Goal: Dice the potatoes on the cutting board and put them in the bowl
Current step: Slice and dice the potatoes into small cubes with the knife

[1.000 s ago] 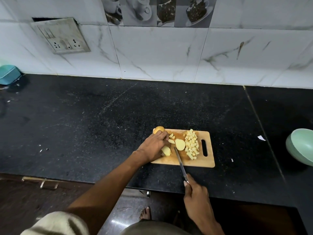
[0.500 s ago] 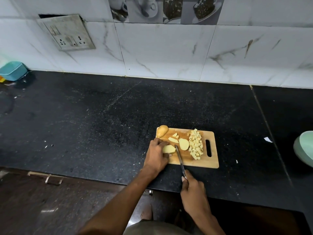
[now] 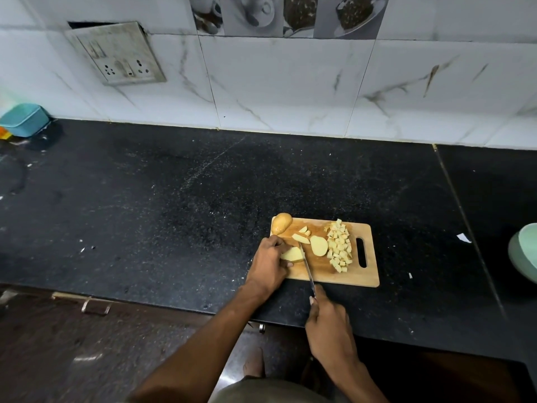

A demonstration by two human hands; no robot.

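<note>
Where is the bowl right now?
In the head view, the pale green bowl sits at the far right edge of the black counter, partly cut off, well right of the cutting board.

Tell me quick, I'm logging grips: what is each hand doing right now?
Left hand: holds a potato piece down on the cutting board.
Right hand: grips the knife, blade at that piece.
</note>
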